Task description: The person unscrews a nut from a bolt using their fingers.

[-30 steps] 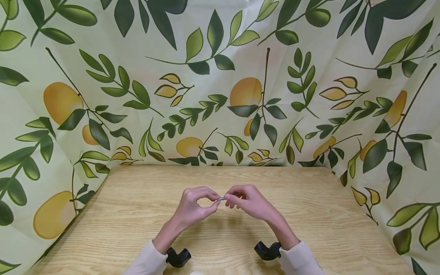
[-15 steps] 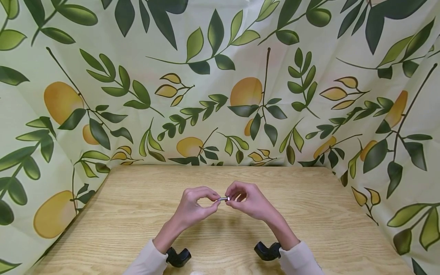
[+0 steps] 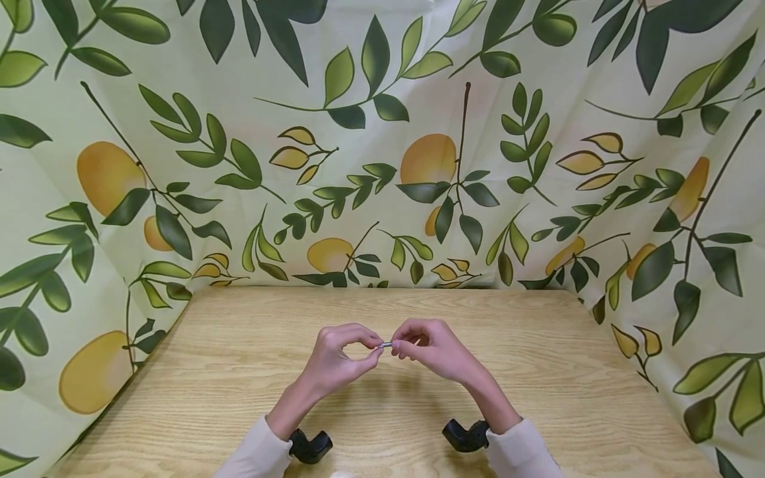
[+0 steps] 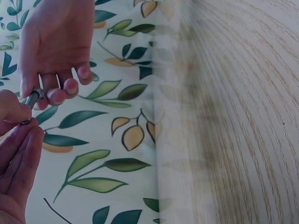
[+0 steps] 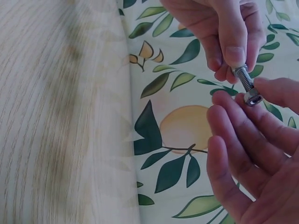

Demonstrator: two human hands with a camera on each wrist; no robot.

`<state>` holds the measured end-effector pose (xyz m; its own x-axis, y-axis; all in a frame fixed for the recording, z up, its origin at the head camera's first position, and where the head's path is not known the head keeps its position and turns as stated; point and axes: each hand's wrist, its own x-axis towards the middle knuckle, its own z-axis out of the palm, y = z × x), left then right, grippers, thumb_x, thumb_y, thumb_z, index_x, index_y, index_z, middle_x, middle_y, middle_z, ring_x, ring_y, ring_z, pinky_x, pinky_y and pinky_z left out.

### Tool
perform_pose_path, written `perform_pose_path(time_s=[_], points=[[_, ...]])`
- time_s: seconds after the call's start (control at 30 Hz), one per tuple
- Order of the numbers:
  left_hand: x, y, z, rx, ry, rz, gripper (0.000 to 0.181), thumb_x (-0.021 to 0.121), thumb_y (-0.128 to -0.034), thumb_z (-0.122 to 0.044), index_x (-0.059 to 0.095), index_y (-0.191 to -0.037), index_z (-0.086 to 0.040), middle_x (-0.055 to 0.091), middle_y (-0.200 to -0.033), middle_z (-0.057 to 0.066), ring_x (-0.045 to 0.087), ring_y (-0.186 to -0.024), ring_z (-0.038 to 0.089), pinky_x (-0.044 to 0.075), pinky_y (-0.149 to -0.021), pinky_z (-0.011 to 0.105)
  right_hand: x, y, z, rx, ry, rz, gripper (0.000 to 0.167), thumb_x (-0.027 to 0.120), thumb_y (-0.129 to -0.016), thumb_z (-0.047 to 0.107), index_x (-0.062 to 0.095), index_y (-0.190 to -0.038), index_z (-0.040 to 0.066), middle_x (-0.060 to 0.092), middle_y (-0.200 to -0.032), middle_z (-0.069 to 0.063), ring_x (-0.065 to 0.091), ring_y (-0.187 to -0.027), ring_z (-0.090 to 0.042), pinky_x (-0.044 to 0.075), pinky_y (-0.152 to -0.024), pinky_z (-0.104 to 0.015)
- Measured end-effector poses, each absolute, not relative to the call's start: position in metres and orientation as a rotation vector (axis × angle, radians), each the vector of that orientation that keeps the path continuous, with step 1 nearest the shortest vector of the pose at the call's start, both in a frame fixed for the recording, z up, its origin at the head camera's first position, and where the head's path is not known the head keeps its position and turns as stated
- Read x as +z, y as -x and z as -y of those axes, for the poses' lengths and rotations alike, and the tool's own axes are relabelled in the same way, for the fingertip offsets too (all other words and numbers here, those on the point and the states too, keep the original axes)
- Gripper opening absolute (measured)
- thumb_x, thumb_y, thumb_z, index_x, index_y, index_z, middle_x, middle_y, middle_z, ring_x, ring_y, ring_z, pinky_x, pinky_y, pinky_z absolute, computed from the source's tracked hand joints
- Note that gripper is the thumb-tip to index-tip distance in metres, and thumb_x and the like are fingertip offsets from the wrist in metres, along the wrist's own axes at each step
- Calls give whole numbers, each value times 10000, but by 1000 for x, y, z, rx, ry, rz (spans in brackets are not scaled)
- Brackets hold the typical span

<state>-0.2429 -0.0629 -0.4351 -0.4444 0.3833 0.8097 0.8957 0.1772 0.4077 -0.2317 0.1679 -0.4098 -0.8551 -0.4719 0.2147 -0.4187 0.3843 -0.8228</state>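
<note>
A small silver bolt (image 3: 386, 344) is held level between the two hands, above the table. My left hand (image 3: 339, 355) pinches one end of it between thumb and forefinger. The right wrist view shows the bolt's threaded shank (image 5: 245, 78) and a hex piece (image 5: 253, 97) at its other end; whether that is a head or a nut I cannot tell. My right hand (image 3: 435, 348) has thumb and forefinger on this hex end, its other fingers (image 5: 233, 158) loosely extended. In the left wrist view, fingers cover part of the bolt (image 4: 32, 99).
The wood-grain table (image 3: 269, 411) lies beneath the hands. A cloth (image 3: 358, 199) printed with leaves and fruit hangs behind it and at both sides. Black devices (image 3: 311, 448) sit at both wrists. A small white thing (image 3: 343, 475) shows at the bottom edge.
The right thumb and forefinger spread apart at the hex end half a second ago, then closed on it again. My left hand has stayed in place with its pinch.
</note>
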Motion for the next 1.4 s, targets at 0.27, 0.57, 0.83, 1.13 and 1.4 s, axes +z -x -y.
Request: perform_pose_path(time_s=[0.27,0.57,0.83,1.13,1.4], points=[[-436,244,63,-1257,1216,1922,72,806,-818,-1,775,-822,-66,796,-842,50,772,-776,169,624,-780,208,-413,232,-167,-1525,852,-2634,98,761,-915,104,711,-998,85,729,-923,-53,659,-821,-69,570,-699,-236],[-435,245,62,-1252,1215,1901,150,806,-769,67,775,-825,-69,796,-835,54,771,-762,166,625,-772,209,-412,234,-169,-1518,814,-2597,218,724,-974,235,725,-1108,64,752,-938,-77,687,-806,-86,597,-700,-266],[-435,245,63,-1250,1212,1907,151,803,-777,61,779,-830,-79,797,-837,49,770,-763,162,624,-772,208,-410,233,-169,-1494,811,-2580,126,680,-993,200,735,-1005,87,754,-894,-99,690,-791,-124,603,-700,-290],[-436,244,63,-1269,1223,1910,46,808,-844,-47,769,-820,-40,797,-843,57,773,-774,176,626,-780,212,-413,233,-168,-1544,886,-2631,116,777,-891,74,706,-982,89,726,-920,-65,659,-811,-63,574,-687,-233],[-436,244,63,-1251,1211,1907,73,806,-815,4,773,-820,-61,796,-837,51,771,-766,165,624,-771,205,-411,234,-169,-1522,794,-2576,206,734,-964,226,716,-1105,77,744,-950,-84,701,-821,-154,603,-694,-290]])
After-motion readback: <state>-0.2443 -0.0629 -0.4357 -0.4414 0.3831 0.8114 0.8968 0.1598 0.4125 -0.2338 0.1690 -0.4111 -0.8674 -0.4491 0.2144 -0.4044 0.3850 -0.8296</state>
